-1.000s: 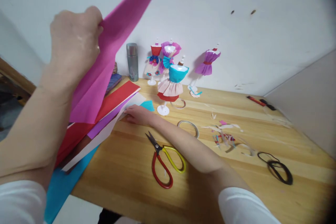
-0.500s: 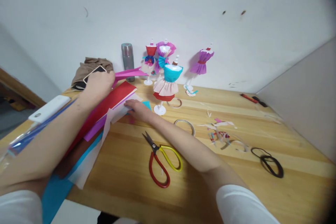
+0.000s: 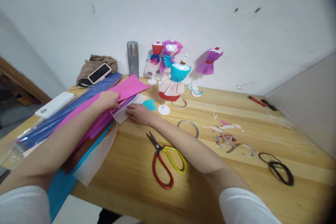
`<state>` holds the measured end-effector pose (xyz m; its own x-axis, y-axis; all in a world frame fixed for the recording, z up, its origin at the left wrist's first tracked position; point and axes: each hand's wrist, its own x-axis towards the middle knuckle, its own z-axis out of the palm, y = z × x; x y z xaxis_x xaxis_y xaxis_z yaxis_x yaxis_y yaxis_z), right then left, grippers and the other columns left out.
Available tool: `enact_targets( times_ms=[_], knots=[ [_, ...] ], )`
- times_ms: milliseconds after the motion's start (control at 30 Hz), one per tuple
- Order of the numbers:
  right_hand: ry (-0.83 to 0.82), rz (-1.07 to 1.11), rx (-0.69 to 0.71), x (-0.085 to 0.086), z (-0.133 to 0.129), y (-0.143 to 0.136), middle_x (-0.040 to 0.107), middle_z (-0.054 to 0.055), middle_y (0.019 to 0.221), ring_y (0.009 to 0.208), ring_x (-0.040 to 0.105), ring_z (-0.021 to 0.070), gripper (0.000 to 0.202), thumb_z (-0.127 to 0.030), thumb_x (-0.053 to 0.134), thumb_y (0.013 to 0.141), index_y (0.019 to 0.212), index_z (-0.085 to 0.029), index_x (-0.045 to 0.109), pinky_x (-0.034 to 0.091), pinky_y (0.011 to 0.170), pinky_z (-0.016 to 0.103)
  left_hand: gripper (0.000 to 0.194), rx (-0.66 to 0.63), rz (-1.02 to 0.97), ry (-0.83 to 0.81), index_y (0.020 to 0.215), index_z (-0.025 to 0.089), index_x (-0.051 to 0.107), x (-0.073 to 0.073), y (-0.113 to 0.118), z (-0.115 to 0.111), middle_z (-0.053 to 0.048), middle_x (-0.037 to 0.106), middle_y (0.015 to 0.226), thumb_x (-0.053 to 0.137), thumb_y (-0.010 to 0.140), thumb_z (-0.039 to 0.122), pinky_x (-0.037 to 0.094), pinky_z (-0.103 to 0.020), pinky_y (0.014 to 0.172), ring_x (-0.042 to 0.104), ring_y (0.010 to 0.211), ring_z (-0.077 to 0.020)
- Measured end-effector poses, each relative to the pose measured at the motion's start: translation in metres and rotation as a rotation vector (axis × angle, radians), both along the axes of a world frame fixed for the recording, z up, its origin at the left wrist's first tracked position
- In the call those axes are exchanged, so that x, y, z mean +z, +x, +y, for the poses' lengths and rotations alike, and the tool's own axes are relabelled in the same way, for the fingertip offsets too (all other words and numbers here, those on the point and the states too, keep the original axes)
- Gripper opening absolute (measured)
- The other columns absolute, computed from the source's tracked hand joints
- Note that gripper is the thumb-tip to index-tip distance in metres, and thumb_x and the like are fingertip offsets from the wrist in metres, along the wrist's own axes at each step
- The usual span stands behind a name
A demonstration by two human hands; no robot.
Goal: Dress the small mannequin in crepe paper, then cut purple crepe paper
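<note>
On the stack of coloured paper at the left lies a bright pink sheet [image 3: 131, 86]. My left hand [image 3: 109, 100] rests at its near edge, fingers bent down; what they hold, if anything, is hidden. My right hand [image 3: 139, 113] touches a pale pink sheet [image 3: 122, 114], its fingers spread over the edge. A turquoise paper piece [image 3: 149, 105] shows just beyond it. Scissors [image 3: 157, 146] with one red and one yellow handle lie in front of my right forearm. A small dress form [image 3: 172, 84] in turquoise, pale pink and red paper stands upright beyond my right hand.
More dressed forms [image 3: 210, 62] and a grey bottle [image 3: 133, 59] stand near the wall. A phone [image 3: 99, 73] rests on brown cloth [image 3: 90, 63]. Tape rolls [image 3: 198, 131], paper scraps [image 3: 225, 138], a black cord loop [image 3: 282, 173] and a red and black tool [image 3: 258, 101] lie rightward.
My left hand has come down and nearer from beside the phone, and the bright pink sheet now lies over the red one. The view has shifted slightly left.
</note>
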<state>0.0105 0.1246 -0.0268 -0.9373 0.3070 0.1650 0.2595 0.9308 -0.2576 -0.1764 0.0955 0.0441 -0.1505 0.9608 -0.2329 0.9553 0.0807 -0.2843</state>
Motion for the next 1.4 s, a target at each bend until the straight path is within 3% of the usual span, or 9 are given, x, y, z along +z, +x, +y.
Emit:
enact_targets(
  times_ms=[200, 433, 500, 667, 933, 1033, 1167, 1267, 1400],
  knots=[
    [0.026, -0.010, -0.085, 0.005, 0.002, 0.004, 0.067, 0.012, 0.119, 0.113, 0.059, 0.0240, 0.022, -0.016, 0.055, 0.093, 0.108, -0.017, 0.070, 0.043, 0.096, 0.039, 0.050, 0.011, -0.033, -0.023, 0.116, 0.015, 0.064, -0.009, -0.010, 0.001, -0.017, 0.070, 0.120, 0.068, 0.075, 0.043, 0.050, -0.032, 0.086, 0.065, 0.110, -0.0318],
    [0.050, 0.027, -0.117, 0.014, -0.004, -0.009, 0.063, 0.012, 0.130, 0.117, 0.055, 0.0255, 0.042, -0.011, 0.050, 0.093, 0.134, -0.015, 0.058, 0.045, 0.093, 0.038, 0.041, 0.040, -0.067, -0.015, 0.109, 0.012, 0.069, -0.006, -0.019, 0.010, -0.020, 0.072, 0.113, 0.063, 0.074, 0.031, 0.052, -0.033, 0.084, 0.067, 0.104, -0.0328],
    [0.054, 0.040, -0.045, 0.016, -0.011, -0.011, 0.065, 0.011, 0.127, 0.117, 0.055, 0.0244, 0.039, -0.014, 0.054, 0.093, 0.131, -0.016, 0.060, 0.044, 0.093, 0.037, 0.042, 0.044, -0.077, -0.015, 0.111, 0.011, 0.069, 0.000, -0.022, 0.012, -0.021, 0.071, 0.115, 0.062, 0.074, 0.029, 0.051, -0.033, 0.086, 0.067, 0.107, -0.0331],
    [0.151, 0.077, 0.356, 0.015, -0.032, -0.011, 0.068, 0.007, 0.121, 0.118, 0.053, 0.0233, 0.024, -0.018, 0.057, 0.092, 0.112, -0.020, 0.069, 0.039, 0.096, 0.038, 0.050, 0.062, -0.103, -0.020, 0.119, 0.011, 0.068, 0.015, -0.030, 0.012, -0.018, 0.070, 0.121, 0.062, 0.073, 0.031, 0.051, -0.030, 0.089, 0.066, 0.112, -0.0321],
    [0.280, 0.010, 0.385, 0.016, -0.046, -0.019, 0.069, 0.006, 0.110, 0.109, 0.053, 0.0220, 0.019, -0.012, 0.050, 0.095, 0.102, -0.017, 0.068, 0.037, 0.090, 0.036, 0.054, 0.076, -0.121, -0.032, 0.120, 0.008, 0.067, 0.018, -0.028, 0.010, -0.020, 0.069, 0.124, 0.061, 0.072, 0.032, 0.050, -0.030, 0.091, 0.065, 0.113, -0.0320],
    [0.290, 0.013, 0.274, 0.031, -0.030, -0.010, 0.068, 0.009, 0.110, 0.110, 0.052, 0.0241, 0.020, -0.018, 0.048, 0.098, 0.102, -0.015, 0.068, 0.037, 0.088, 0.037, 0.054, 0.079, -0.134, -0.032, 0.121, 0.010, 0.067, 0.021, -0.029, 0.009, -0.017, 0.070, 0.123, 0.061, 0.072, 0.032, 0.050, -0.029, 0.090, 0.065, 0.112, -0.0307],
    [0.237, -0.058, -0.125, 0.042, 0.004, 0.012, 0.068, 0.013, 0.110, 0.111, 0.052, 0.0250, 0.022, -0.012, 0.048, 0.096, 0.101, -0.014, 0.069, 0.037, 0.087, 0.038, 0.056, 0.086, -0.171, -0.040, 0.122, 0.009, 0.066, 0.026, -0.034, 0.008, -0.017, 0.070, 0.121, 0.060, 0.072, 0.034, 0.051, -0.028, 0.087, 0.067, 0.109, -0.0293],
    [0.209, -0.071, -0.268, 0.035, 0.022, 0.024, 0.069, 0.018, 0.103, 0.106, 0.055, 0.0275, 0.026, -0.004, 0.045, 0.093, 0.096, -0.009, 0.071, 0.038, 0.088, 0.041, 0.058, 0.089, -0.198, -0.037, 0.124, 0.009, 0.065, 0.029, -0.038, 0.008, -0.017, 0.069, 0.122, 0.058, 0.072, 0.035, 0.051, -0.029, 0.088, 0.066, 0.109, -0.0293],
    [0.167, -0.014, -0.284, 0.020, 0.028, 0.018, 0.070, 0.017, 0.107, 0.108, 0.057, 0.0273, 0.028, -0.002, 0.046, 0.090, 0.101, -0.009, 0.071, 0.040, 0.094, 0.042, 0.056, 0.093, -0.219, -0.037, 0.121, 0.010, 0.066, 0.029, -0.039, 0.008, -0.017, 0.071, 0.118, 0.057, 0.071, 0.035, 0.051, -0.029, 0.086, 0.067, 0.107, -0.0291]
  ],
)
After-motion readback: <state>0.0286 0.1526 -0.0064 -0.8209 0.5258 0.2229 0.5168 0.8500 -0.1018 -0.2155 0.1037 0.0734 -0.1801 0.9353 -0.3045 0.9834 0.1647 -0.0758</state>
